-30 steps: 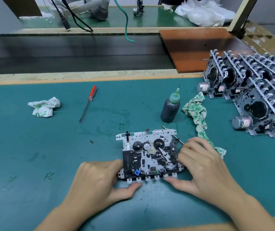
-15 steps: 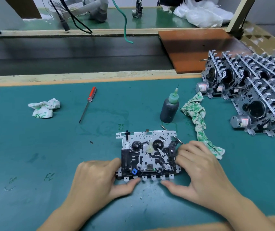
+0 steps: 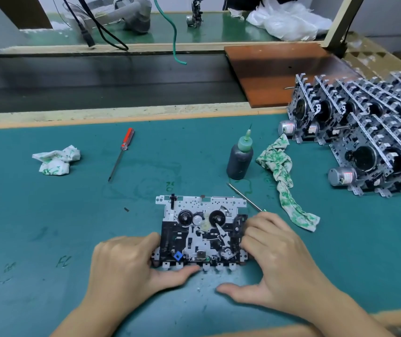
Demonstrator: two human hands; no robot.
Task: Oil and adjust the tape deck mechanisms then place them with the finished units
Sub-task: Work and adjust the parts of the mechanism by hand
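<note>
One tape deck mechanism [image 3: 202, 229] lies flat on the teal mat, reels and gears facing up. My left hand [image 3: 126, 271] grips its left edge, and the thumb lies along the front tabs. My right hand [image 3: 279, 259] has its fingers curled over the right edge, while the thumb rests on the mat a little in front of the unit. A dark oil bottle [image 3: 239, 159] with a green needle cap stands behind the mechanism. Rows of upright finished units [image 3: 377, 132] with small motors fill the right side.
A thin metal tool [image 3: 243, 196] lies just behind my right hand. A green-printed rag [image 3: 279, 171] trails beside the bottle. Further left are a red-handled screwdriver [image 3: 124, 149] and a crumpled rag [image 3: 56, 160]. A brown board [image 3: 279, 69] and a dark conveyor belt [image 3: 97, 81] lie beyond the mat.
My right thumb has come off the front edge of the mechanism and now rests on the mat. Both hands stay at the unit's sides, and the mechanism has hardly shifted.
</note>
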